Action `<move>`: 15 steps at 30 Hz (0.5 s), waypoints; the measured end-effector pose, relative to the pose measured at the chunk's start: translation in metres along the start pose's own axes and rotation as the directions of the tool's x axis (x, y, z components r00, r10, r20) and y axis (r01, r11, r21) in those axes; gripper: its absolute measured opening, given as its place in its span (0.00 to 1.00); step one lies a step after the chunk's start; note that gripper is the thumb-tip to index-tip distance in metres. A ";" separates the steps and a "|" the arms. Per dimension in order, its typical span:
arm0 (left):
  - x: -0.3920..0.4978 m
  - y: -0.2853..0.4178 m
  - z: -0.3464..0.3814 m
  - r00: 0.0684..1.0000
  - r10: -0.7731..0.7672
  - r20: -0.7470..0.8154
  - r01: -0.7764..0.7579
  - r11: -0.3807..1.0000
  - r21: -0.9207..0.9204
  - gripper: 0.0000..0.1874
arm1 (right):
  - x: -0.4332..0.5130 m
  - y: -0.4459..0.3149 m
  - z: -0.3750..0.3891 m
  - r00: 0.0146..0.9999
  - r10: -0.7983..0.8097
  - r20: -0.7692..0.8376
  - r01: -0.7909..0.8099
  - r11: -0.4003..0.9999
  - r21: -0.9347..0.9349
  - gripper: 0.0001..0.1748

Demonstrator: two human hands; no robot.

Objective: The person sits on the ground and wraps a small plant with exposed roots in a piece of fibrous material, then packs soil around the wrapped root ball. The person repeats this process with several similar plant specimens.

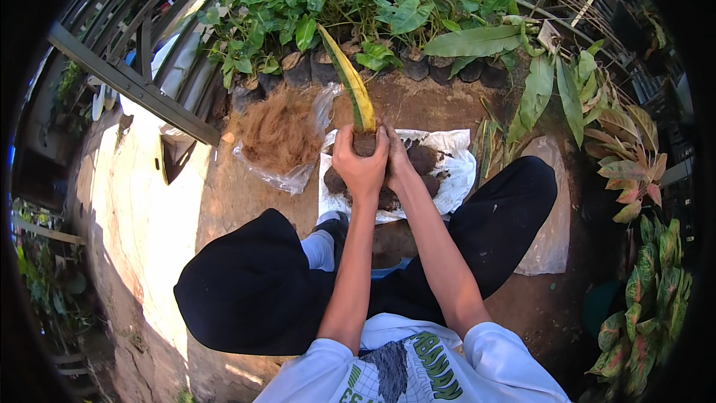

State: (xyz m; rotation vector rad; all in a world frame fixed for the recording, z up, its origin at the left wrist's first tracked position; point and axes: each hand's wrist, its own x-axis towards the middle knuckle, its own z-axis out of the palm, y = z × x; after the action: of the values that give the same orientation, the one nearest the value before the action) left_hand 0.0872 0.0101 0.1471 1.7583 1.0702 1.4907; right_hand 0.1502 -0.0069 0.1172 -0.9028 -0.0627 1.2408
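Note:
My left hand [361,165] is wrapped around a brown ball of soil or fibre [364,144] at the base of a snake plant leaf [352,81]. The leaf is yellow and green and stands upright, tilting a little to the left at its tip. Close against the ball's right side is my right hand [396,152], its fingers partly hidden behind my left. Below both hands a white plastic sheet [460,151] lies on the ground with dark soil balls [422,158] on it. Left of the sheet, a heap of brown coconut fibre [282,129] rests on clear plastic [279,178].
Leafy potted plants [335,5] in black bags line the back. Cut snake plant leaves [489,145] lie right of the sheet, near a clear plastic bag [545,224]. A metal frame [134,87] stands at left. Reddish foliage plants [635,302] grow at right.

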 end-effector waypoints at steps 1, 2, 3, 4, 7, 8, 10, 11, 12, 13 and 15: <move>0.001 -0.002 0.003 1.000 -0.002 0.001 0.002 1.000 0.018 0.15 | 0.007 0.002 -0.004 1.000 0.010 0.014 -0.010 1.000 0.013 0.25; 0.000 -0.003 0.007 1.000 -0.005 0.000 0.004 0.999 0.035 0.15 | 0.014 0.004 -0.008 1.000 0.029 0.011 -0.029 0.999 0.022 0.25; 0.000 -0.005 0.010 1.000 -0.007 -0.002 0.007 0.999 0.053 0.15 | 0.022 0.005 -0.012 0.996 0.072 -0.053 -0.071 0.997 0.027 0.25; -0.001 -0.007 0.012 1.000 -0.025 0.010 0.024 0.998 0.060 0.15 | 0.022 0.008 -0.019 0.998 0.059 0.009 -0.059 0.998 0.028 0.25; 0.003 -0.016 0.013 0.949 -0.295 0.109 0.297 0.955 0.003 0.16 | 0.028 0.008 -0.038 0.992 0.126 -0.019 -0.127 0.981 -0.146 0.28; 0.006 -0.021 0.011 0.951 -0.289 0.106 0.291 0.957 -0.006 0.18 | 0.030 0.009 -0.043 0.994 0.108 0.008 -0.105 0.982 -0.156 0.33; 0.014 -0.032 0.004 0.918 -0.386 0.095 0.387 0.922 0.014 0.19 | 0.033 0.005 -0.063 0.993 0.114 -0.033 -0.118 0.986 -0.119 0.32; 0.017 -0.039 0.002 0.939 -0.343 0.040 0.343 0.939 0.005 0.17 | 0.036 0.006 -0.074 0.998 0.054 -0.028 -0.057 0.994 -0.092 0.30; 0.021 -0.045 -0.002 0.918 -0.397 0.014 0.396 0.917 0.037 0.21 | 0.043 0.006 -0.084 0.981 0.034 -0.189 -0.054 0.993 -0.103 0.29; 0.025 -0.051 -0.006 0.892 -0.451 -0.013 0.451 0.889 0.076 0.25 | 0.050 0.009 -0.095 0.943 0.003 -0.332 -0.043 0.993 -0.113 0.28; 0.031 -0.064 -0.009 0.822 -0.562 -0.088 0.569 0.816 0.103 0.34 | 0.062 0.019 -0.113 0.849 -0.098 -0.519 -0.055 0.961 -0.272 0.24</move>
State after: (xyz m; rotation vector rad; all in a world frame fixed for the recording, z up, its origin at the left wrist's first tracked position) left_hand 0.0668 0.0685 0.1108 1.3017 1.5773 1.1119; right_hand 0.2146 -0.0174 0.0048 -1.4647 0.1992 0.9347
